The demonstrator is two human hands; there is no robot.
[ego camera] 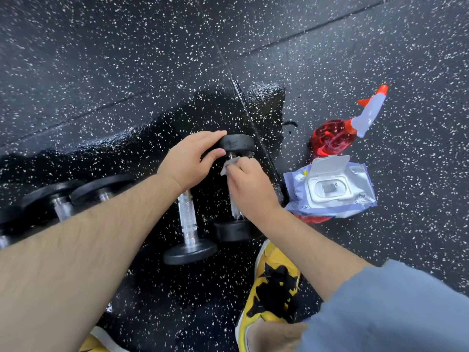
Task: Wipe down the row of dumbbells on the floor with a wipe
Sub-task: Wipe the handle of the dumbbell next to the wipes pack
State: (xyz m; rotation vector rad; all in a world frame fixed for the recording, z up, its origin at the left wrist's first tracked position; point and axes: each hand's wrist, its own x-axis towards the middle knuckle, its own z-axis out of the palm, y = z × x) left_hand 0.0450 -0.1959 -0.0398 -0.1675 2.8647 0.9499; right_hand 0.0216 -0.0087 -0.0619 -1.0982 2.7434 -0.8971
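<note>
A row of black dumbbells with chrome handles lies on the speckled rubber floor. The rightmost dumbbell [234,228] has its far head [237,143] under the fingers of my left hand [193,161], which grips that head. My right hand [250,186] pinches a small white wipe [229,165] against the top of that dumbbell's handle. The second dumbbell [189,224] lies just to the left, partly under my left wrist. Two more dumbbells [58,199] lie further left, partly hidden by my left forearm.
An open pack of wipes [332,189] with its lid flipped up lies to the right. A red spray bottle [350,123] lies beyond it. The floor around the dumbbells is wet and shiny. My yellow and black shoe [271,285] stands just below the rightmost dumbbell.
</note>
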